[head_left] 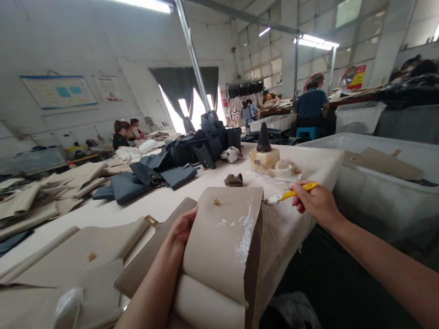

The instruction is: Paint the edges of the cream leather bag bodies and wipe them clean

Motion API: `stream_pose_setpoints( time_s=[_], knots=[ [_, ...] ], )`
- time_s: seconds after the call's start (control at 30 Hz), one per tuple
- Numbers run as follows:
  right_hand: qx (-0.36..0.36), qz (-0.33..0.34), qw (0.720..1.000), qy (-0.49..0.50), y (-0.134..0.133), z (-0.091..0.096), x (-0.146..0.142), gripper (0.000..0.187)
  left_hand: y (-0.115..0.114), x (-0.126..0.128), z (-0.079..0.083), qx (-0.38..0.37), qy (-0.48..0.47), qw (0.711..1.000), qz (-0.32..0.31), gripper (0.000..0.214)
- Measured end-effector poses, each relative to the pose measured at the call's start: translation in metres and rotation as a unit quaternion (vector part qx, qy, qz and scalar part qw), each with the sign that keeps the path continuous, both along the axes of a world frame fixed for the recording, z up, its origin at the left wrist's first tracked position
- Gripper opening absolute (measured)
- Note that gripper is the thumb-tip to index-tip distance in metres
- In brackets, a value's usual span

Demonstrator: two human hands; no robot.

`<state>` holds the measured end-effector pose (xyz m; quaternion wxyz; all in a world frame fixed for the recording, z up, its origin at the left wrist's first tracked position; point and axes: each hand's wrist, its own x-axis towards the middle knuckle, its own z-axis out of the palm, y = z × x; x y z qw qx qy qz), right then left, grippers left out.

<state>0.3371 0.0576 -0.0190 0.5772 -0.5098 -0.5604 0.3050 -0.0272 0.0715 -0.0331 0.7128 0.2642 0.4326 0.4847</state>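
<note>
At the near edge of the cream-covered worktable [320, 162] stands a curved beige leather panel [222, 236] smeared white. The left hand [182, 226] grips its left edge; the right hand [316, 202] pinches a yellow-handled brush [290, 195] beside its top corner.

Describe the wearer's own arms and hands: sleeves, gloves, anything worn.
No sleeves show: the left forearm and right forearm are uncovered right to the frame edge. The left hand and right hand wear no gloves, and no watch, bracelet or ring is visible.
</note>
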Motion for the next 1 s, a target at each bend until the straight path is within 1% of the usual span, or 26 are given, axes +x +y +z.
stream_pose_setpoints(
  time_s=[0.13, 0.23, 0.37, 0.53, 0.6, 0.73, 0.87, 1.0],
  knots=[
    [0.027, 0.023, 0.999, -0.037, -0.001, -0.014, -0.013, 0.039, -0.001, 0.004, 0.002, 0.009, -0.006, 1.0, -0.002, 0.015],
    [0.032, 0.03, 0.997, -0.067, 0.001, -0.019, -0.02, 0.038, -0.002, 0.005, 0.003, 0.01, -0.006, 1.0, 0.01, 0.012],
    [0.041, 0.026, 0.995, -0.091, -0.005, -0.013, -0.018, 0.037, -0.003, 0.006, 0.005, -0.01, -0.014, 0.999, 0.027, 0.012],
    [0.041, 0.039, 0.991, -0.122, -0.011, -0.004, -0.016, 0.034, -0.007, 0.009, 0.011, -0.032, -0.03, 0.999, 0.026, 0.021],
    [0.038, 0.043, 0.99, -0.13, -0.009, -0.004, -0.018, 0.033, -0.008, 0.01, 0.012, -0.033, -0.029, 0.999, 0.023, 0.024],
    [0.036, 0.024, 0.991, -0.128, -0.003, -0.008, -0.025, 0.03, -0.01, 0.01, 0.011, -0.032, -0.027, 0.999, 0.024, 0.027],
    [0.0, 0.029, 0.992, -0.12, 0.0, -0.008, -0.03, 0.024, -0.009, 0.01, 0.01, -0.036, -0.027, 0.999, 0.019, 0.03],
    [-0.07, 0.032, 0.992, -0.097, 0.001, 0.004, -0.029, 0.019, -0.008, 0.009, 0.008, -0.039, -0.027, 0.999, 0.013, 0.031]
  ],
)
